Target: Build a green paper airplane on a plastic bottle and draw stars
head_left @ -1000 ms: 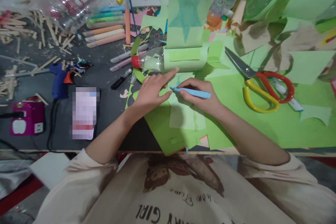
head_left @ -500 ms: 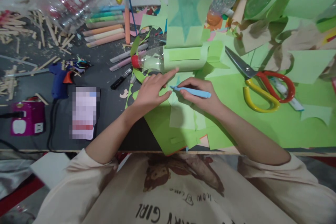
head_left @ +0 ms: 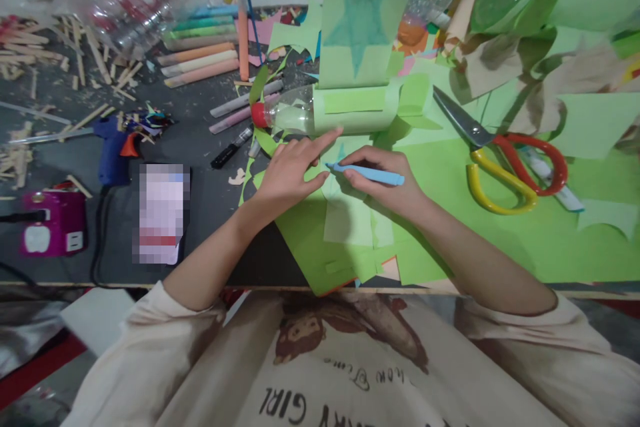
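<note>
My right hand (head_left: 387, 177) is closed round a light blue felt-tip marker (head_left: 377, 175), its tip touching a pale green paper piece (head_left: 346, 221). Part of a blue star drawing shows on that paper between my hands. My left hand (head_left: 295, 170) lies flat with fingers spread, its thumb and fingertips on the paper's left side. Just above them lies a clear plastic bottle (head_left: 293, 111) with a red cap, wrapped in pale green paper (head_left: 353, 121). Behind it is another pale green sheet with a blue star (head_left: 356, 20).
Scissors (head_left: 477, 137) with red and yellow handles lie at the right on green paper (head_left: 440, 240). At the left are a blue glue gun (head_left: 113, 150), a phone (head_left: 163, 213), a purple box (head_left: 54, 223), several markers (head_left: 205, 57) and wooden sticks (head_left: 33, 47).
Both hands keep nearly the same place, the marker tip still on the paper. The view has shifted very slightly.
</note>
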### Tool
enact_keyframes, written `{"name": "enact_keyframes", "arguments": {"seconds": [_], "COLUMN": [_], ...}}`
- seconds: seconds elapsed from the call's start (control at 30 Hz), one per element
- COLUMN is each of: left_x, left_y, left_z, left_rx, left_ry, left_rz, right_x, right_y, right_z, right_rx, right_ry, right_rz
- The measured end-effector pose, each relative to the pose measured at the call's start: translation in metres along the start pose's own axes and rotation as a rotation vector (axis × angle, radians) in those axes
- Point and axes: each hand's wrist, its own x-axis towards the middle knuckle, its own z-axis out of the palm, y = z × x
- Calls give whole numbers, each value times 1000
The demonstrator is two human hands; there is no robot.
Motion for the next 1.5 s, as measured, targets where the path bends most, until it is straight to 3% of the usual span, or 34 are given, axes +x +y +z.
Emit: {"name": "enact_keyframes", "arguments": {"seconds": [1.5], "left_x": [0], "left_y": [0], "left_z": [0], "left_rx": [-45], "left_ry": [-1], "left_rz": [-4], "right_x": [0], "right_y": [-1], "right_z": [0], "right_rx": [27], "right_ry": [53], "right_rz": [64]}}
